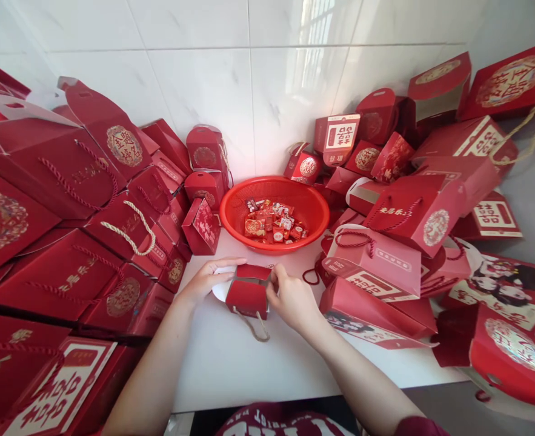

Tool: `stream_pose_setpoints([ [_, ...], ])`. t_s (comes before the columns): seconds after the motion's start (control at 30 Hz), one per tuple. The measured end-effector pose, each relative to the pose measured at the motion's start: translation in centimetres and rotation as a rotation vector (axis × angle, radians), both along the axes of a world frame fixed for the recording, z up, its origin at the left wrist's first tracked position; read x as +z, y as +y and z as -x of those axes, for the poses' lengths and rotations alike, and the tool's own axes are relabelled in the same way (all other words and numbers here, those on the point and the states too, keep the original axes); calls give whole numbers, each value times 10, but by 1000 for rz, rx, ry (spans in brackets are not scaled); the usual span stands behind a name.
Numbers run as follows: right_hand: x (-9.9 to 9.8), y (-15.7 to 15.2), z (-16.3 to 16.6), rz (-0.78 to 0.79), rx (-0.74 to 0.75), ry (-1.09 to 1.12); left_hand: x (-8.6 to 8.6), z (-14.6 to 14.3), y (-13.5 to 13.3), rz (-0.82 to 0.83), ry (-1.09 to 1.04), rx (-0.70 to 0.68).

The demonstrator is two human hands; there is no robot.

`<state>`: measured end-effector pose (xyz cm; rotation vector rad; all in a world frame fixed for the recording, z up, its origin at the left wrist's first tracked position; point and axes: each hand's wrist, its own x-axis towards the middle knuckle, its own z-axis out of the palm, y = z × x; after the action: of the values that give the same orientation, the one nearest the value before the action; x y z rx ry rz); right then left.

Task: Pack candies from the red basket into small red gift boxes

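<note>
Between my hands is a small red gift box (247, 298) with its top flaps raised and parted. A twisted tan cord handle (254, 328) hangs from its near side onto the white table. My left hand (210, 278) grips the box's left side, fingers along the far edge beside a white inner flap. My right hand (289, 295) pinches the right end, thumb and forefinger together at the rim. Just beyond the box sits a red plastic basket (231, 225) with wrapped candies (274, 223) heaped in it.
Red gift boxes (62, 275) with rope handles are stacked high on the left. More red and pink boxes (376, 260) lie piled on the right. A white tiled wall (203, 79) closes off the back of the white table (231, 375).
</note>
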<state>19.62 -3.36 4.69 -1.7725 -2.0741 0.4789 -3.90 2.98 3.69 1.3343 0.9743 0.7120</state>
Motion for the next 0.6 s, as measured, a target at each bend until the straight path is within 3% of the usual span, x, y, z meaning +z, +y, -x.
stream_pose_setpoints([
  [0.2, -9, 2, -5, -73, 65, 56, 1, -3, -7, -124, 44, -11],
  [0.43, -12, 8, -12, -196, 168, 185, -6, -9, -4, -196, 110, 117],
  [0.6, -13, 8, -14, -169, 119, 127, -2, -7, -7, -292, 137, 3],
])
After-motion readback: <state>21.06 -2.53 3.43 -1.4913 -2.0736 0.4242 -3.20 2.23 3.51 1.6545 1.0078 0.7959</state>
